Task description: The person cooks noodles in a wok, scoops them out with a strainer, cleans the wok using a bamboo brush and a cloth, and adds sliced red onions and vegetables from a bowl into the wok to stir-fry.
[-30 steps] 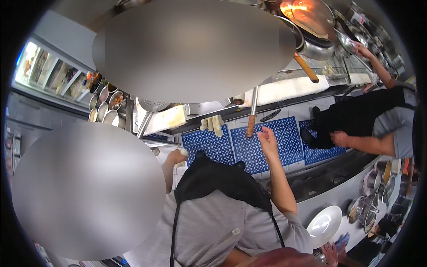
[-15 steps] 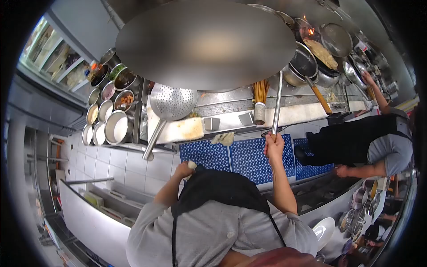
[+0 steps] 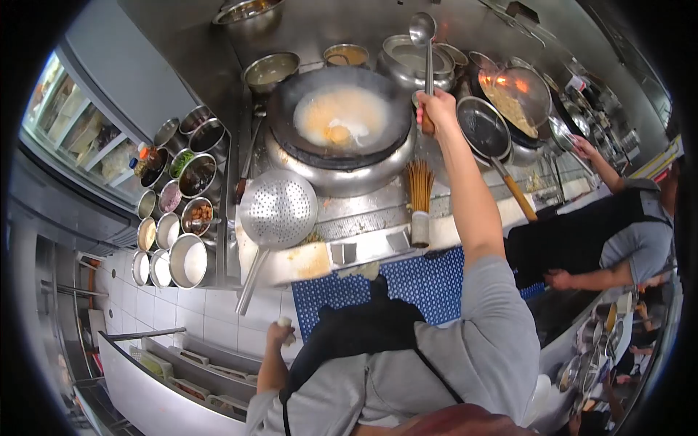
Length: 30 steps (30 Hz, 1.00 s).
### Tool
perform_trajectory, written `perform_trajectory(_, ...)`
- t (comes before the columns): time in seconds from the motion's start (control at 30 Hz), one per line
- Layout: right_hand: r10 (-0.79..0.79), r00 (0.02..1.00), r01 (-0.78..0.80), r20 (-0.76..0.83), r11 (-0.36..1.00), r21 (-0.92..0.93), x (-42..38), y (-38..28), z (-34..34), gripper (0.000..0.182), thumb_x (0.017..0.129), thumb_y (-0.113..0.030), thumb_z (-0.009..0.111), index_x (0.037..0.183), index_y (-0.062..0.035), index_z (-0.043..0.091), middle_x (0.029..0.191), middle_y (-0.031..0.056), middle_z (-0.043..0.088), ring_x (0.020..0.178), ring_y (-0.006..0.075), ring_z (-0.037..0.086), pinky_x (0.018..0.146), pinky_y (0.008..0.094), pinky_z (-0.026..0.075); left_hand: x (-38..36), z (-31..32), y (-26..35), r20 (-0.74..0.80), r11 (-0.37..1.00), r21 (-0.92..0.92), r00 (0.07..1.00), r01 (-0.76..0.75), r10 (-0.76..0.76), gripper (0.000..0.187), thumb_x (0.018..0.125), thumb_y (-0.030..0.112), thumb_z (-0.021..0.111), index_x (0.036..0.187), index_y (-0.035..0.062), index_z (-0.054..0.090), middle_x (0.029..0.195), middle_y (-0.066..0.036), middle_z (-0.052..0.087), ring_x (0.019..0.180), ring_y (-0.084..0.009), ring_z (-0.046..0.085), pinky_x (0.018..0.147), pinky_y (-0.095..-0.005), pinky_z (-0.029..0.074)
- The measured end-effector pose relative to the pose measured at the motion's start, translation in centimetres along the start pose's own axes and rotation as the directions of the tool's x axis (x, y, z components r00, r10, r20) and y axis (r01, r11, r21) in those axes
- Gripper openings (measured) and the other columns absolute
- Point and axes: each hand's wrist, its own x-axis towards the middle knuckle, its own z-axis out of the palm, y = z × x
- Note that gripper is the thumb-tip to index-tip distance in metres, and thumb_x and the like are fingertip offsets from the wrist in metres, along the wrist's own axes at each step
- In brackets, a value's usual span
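My right hand [image 3: 438, 112] is closed around the lower handle of a long metal ladle [image 3: 422, 29], its bowl raised toward the back wall. That arm reaches forward, to the right of a large dark wok [image 3: 276, 120]. Cloudy pale liquid [image 3: 342, 109] with a yellowish patch fills the wok's middle. My left hand [image 3: 278, 336] hangs low by my apron, closed on a small whitish bundle [image 3: 286, 325] that looks like a folded cloth. A perforated strainer [image 3: 278, 209] lies in front of the wok, its handle jutting over the counter edge.
Several metal pots of ingredients [image 3: 190, 260] stand at the left. A bamboo brush [image 3: 420, 203] and a wooden-handled pan [image 3: 485, 127] are on the right. Flames [image 3: 512, 83] show at the neighbouring wok, where a co-worker [image 3: 582, 236] stands. Blue mats [image 3: 429, 287] cover the floor.
My right hand has moved up and forward with the ladle. My left hand sits lower, still on the whitish bundle. The blurred oval is gone, and the wok and its liquid are visible.
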Motion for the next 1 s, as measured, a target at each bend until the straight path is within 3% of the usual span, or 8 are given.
perform_trajectory(0.13, 0.029, 0.999, -0.024, -0.045, 0.994, 0.105, 11.5, -1.9, 2.6, 0.012, 0.091, -0.004, 0.064, 0.083, 0.0013, 0.057, 0.063, 0.0072, 0.056, 0.043, 0.0164, 0.053, 0.038, 0.0312, 0.045, -9.1, -0.1, 2.8, -0.018, 0.888, -0.430, 0.982, 0.162, -0.187, 0.057, 0.066, 0.039, 0.088, 0.099, -0.0036, 0.069, 0.091, -0.021, 0.074, 0.089, -0.0310, 0.073, 0.076, -0.0416, 0.057)
perform_trajectory(0.37, 0.125, 0.992, -0.127, 0.029, 0.911, 0.392, 25.0, -3.0, 5.2, 0.008, 0.093, -0.002, 0.057, 0.085, -0.0006, 0.054, 0.064, 0.0080, 0.055, 0.048, 0.0175, 0.053, 0.039, 0.0305, 0.042, -12.1, 8.4, -2.8, -0.099, 0.939, -0.179, 0.944, 0.293, -0.314, 0.047, 0.072, 0.036, 0.080, 0.099, -0.0012, 0.071, 0.087, -0.020, 0.073, 0.085, -0.0268, 0.073, 0.070, -0.0430, 0.055)
perform_trajectory(0.47, 0.126, 0.897, -0.434, 0.424, 0.442, 0.785, 27.5, -1.4, 2.7, 0.012, 0.096, -0.005, 0.055, 0.084, -0.0033, 0.050, 0.065, 0.0054, 0.052, 0.050, 0.0137, 0.050, 0.041, 0.0260, 0.043, -12.2, 10.1, -3.5, -0.056, 0.972, -0.113, 0.976, 0.204, -0.211, 0.043, 0.074, 0.035, 0.076, 0.099, -0.0002, 0.072, 0.085, -0.020, 0.072, 0.083, -0.0254, 0.072, 0.068, -0.0436, 0.053)
perform_trajectory(0.6, 0.031, 0.904, -0.405, 0.427, 0.387, 0.828, 20.9, 2.4, -2.9, 0.013, 0.095, -0.004, 0.055, 0.083, -0.0034, 0.050, 0.064, 0.0045, 0.052, 0.048, 0.0122, 0.049, 0.040, 0.0256, 0.042, -9.0, 9.6, -1.6, 0.002, 0.989, -0.143, 0.999, 0.035, -0.035, 0.040, 0.075, 0.032, 0.074, 0.099, 0.0006, 0.072, 0.084, -0.019, 0.072, 0.082, -0.0254, 0.072, 0.068, -0.0440, 0.054)
perform_trajectory(0.67, 0.085, 0.987, -0.128, 0.134, 0.926, 0.354, 18.3, 3.2, -5.0, 0.009, 0.092, -0.003, 0.057, 0.085, -0.0012, 0.052, 0.063, 0.0042, 0.052, 0.045, 0.0126, 0.050, 0.038, 0.0265, 0.042, -6.4, 9.2, 0.0, 0.020, 0.959, -0.282, 0.999, -0.042, 0.049, 0.040, 0.075, 0.032, 0.074, 0.100, 0.0006, 0.071, 0.084, -0.018, 0.072, 0.082, -0.0263, 0.072, 0.069, -0.0440, 0.055)
perform_trajectory(0.7, 0.023, 1.000, -0.023, -0.004, 1.000, -0.014, 17.2, 3.3, -5.6, 0.007, 0.091, -0.003, 0.058, 0.086, -0.0001, 0.053, 0.063, 0.0041, 0.053, 0.043, 0.0127, 0.051, 0.037, 0.0269, 0.043, -5.4, 8.6, 1.2, 0.025, 0.940, -0.335, 0.996, -0.067, 0.080, 0.040, 0.075, 0.031, 0.074, 0.100, 0.0006, 0.071, 0.084, -0.018, 0.073, 0.082, -0.0268, 0.072, 0.070, -0.0439, 0.055)
perform_trajectory(0.83, -0.011, 1.000, 0.006, -0.014, 0.942, -0.334, 14.7, 4.1, -8.2, 0.003, 0.087, 0.000, 0.058, 0.087, 0.0009, 0.055, 0.059, 0.0038, 0.052, 0.041, 0.0131, 0.051, 0.032, 0.0314, 0.041, -4.1, 4.0, 8.8, -0.018, 0.974, -0.224, 1.000, -0.029, 0.026, 0.042, 0.072, 0.028, 0.077, 0.101, -0.0015, 0.070, 0.089, -0.018, 0.074, 0.084, -0.0285, 0.072, 0.073, -0.0416, 0.057)
perform_trajectory(1.0, 0.150, 0.981, -0.118, 0.126, 0.966, -0.229, 13.0, 2.8, -7.7, 0.007, 0.086, -0.002, 0.061, 0.081, 0.0021, 0.058, 0.059, 0.0082, 0.057, 0.043, 0.0146, 0.054, 0.035, 0.0331, 0.044, -5.6, -0.1, 17.3, -0.106, 0.996, -0.090, 0.994, -0.012, 0.003, 0.047, 0.068, 0.028, 0.081, 0.099, -0.0058, 0.068, 0.091, -0.022, 0.073, 0.084, -0.0302, 0.073, 0.072, -0.0409, 0.057)
